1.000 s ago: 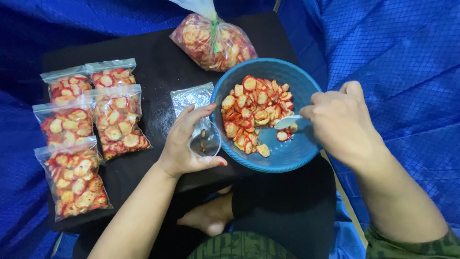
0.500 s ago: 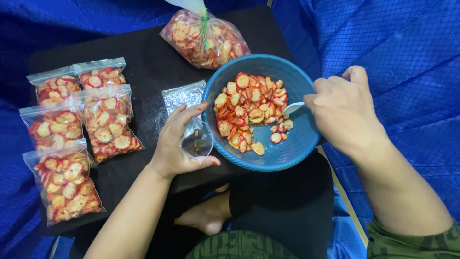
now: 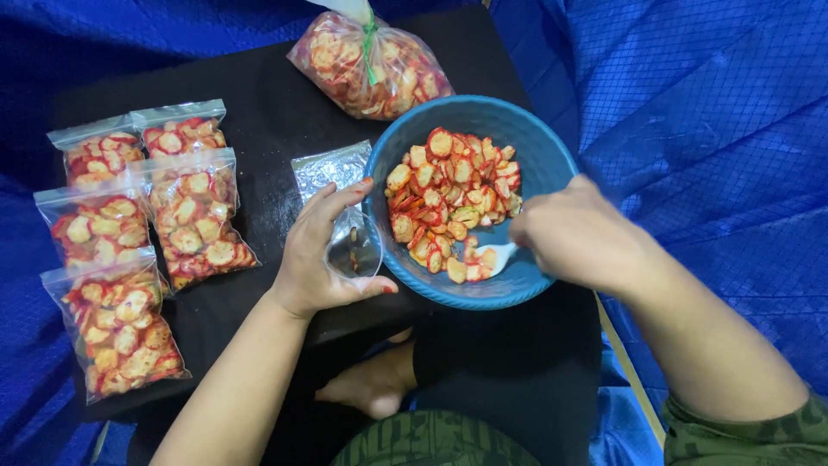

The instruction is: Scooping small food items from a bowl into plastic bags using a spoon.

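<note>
From the head camera we saw a black table (image 3: pixel 276 103) filling the middle of the frame, with blue tarpaulin (image 3: pixel 707 129) all around it. Our left hand (image 3: pixel 323 255) curled around a small clear bag (image 3: pixel 354 246), holding its mouth open beside the blue bowl (image 3: pixel 552 164) of red-edged slices. Our right hand (image 3: pixel 578 233) gripped a white spoon (image 3: pixel 500 255) inside the bowl. Filled bags (image 3: pixel 129 233) lay at the left, and a large tied bag (image 3: pixel 371 69) at the top.

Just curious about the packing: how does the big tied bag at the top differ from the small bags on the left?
The tied bag is larger, rounded and knotted with a green tie; the small bags are flat, rectangular and zip-sealed. The tied bag lies alone; the small bags overlap in a group. Both hold red-edged chips.
</note>
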